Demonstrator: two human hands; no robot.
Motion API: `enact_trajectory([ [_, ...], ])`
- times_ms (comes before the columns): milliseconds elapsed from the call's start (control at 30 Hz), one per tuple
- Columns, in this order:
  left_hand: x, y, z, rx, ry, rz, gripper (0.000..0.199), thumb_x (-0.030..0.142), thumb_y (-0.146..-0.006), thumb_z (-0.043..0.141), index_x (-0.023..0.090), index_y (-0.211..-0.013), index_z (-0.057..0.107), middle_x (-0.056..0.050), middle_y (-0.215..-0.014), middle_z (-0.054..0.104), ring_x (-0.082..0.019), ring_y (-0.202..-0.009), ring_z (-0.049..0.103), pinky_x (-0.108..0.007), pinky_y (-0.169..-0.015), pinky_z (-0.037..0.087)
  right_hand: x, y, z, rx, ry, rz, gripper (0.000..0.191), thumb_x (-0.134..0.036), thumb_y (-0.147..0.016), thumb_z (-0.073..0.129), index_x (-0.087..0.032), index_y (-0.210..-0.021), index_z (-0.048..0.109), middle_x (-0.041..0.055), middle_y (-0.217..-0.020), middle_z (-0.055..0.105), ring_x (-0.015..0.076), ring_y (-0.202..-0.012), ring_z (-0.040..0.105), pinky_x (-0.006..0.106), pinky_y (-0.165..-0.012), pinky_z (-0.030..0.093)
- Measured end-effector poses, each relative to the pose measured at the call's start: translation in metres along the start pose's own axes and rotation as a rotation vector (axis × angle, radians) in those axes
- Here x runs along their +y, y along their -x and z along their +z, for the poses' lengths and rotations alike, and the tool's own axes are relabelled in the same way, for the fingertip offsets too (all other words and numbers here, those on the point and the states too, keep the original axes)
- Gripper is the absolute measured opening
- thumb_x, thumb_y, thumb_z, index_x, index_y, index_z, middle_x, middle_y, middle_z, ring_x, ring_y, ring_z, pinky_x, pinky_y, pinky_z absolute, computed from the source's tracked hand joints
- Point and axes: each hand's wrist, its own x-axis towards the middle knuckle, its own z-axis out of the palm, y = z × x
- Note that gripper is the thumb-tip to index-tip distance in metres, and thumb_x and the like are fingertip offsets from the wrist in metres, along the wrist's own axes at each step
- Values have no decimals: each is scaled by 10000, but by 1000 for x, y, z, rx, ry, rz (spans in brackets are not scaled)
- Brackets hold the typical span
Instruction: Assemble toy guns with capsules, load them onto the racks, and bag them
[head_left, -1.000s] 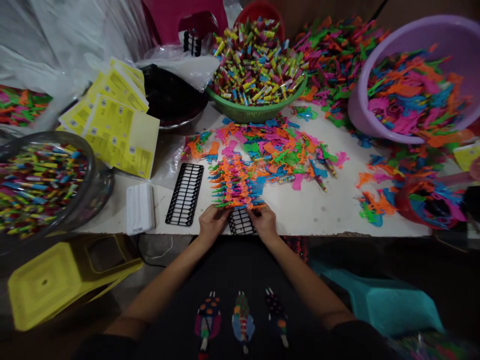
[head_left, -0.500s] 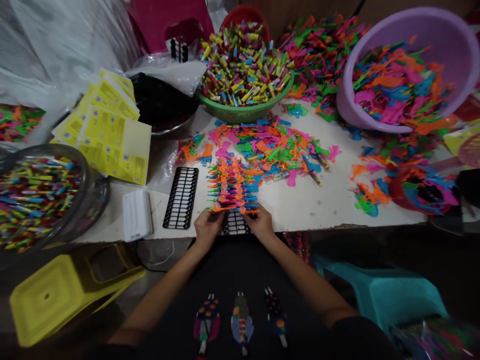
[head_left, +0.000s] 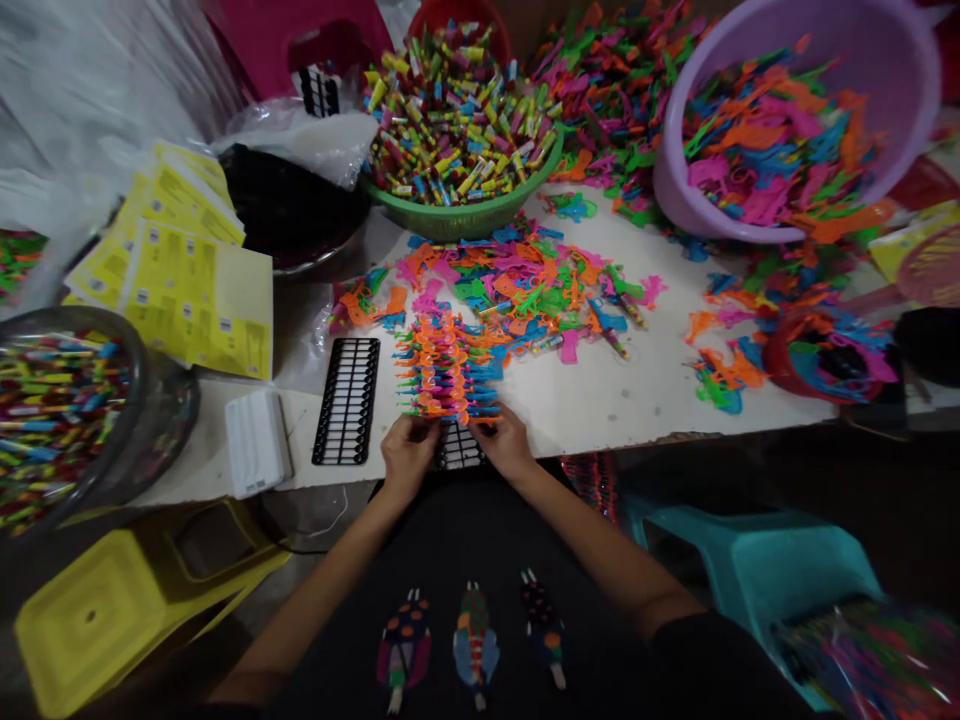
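Observation:
At the table's near edge, a black plastic rack (head_left: 459, 447) lies between my hands, its far part covered by closely set rows of colourful plastic toy guns (head_left: 442, 365). My left hand (head_left: 407, 455) is closed at the left end of the nearest row, thumb and fingers pinched on an orange toy gun (head_left: 431, 411). On the right side, my right hand (head_left: 508, 443) pinches the other end of that row, at an orange piece. The fingertips are partly hidden by the toys. A second black rack (head_left: 346, 400), bare, lies left of my left hand.
Loose toy guns (head_left: 517, 275) are heaped behind the rack. Farther back stand a green basin (head_left: 465, 222) of small coloured tubes and a purple tub (head_left: 667, 150) of toy guns. A white box (head_left: 255, 440), yellow printed sheets (head_left: 195, 300) and a clear bowl (head_left: 135, 400) are at left.
The view has shifted, so the table's things sit slightly farther left. Both hands stay at the near end of the rack, and the orange piece between them appears lower against the row.

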Motion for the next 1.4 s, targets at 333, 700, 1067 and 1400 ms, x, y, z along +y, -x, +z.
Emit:
enact_trajectory([
  [333, 1, -14, -39, -337, -89, 66, 123, 320, -657, 622, 199, -633, 629, 17, -569, 634, -117, -478, 569, -192, -449, 412, 60, -84, -142, 405, 496, 351, 324, -365, -699, 549, -111, -887, 624, 149, -921, 596, 217, -824, 524, 374, -772, 394],
  [700, 86, 2, -59, -400, 425, 191, 299, 378, -666, 646, 237, -929, 667, -25, -802, 697, -177, -689, 651, -280, -613, 551, -67, -12, -84, 219, 35, -304, 69, -279, -747, 562, -250, -800, 596, 30, -763, 608, 150, -686, 552, 297, -636, 472],
  [1067, 43, -6, -83, -161, 139, 203, 205, 384, -670, 644, 199, -757, 651, 0, -735, 670, -153, -698, 631, -273, -690, 513, 23, -136, -166, 520, 458, 381, 393, -363, -682, 605, -135, -1002, 590, 123, -1022, 577, 204, -892, 556, 340, -785, 436],
  [1400, 10, 3, -88, -144, 266, 51, 192, 311, -662, 660, 173, -787, 614, -31, -802, 660, -154, -753, 622, -272, -710, 500, 51, -128, -176, 802, 191, 189, 191, -317, -641, 630, -141, -706, 600, -8, -611, 546, 142, -605, 532, 324, -646, 458],
])
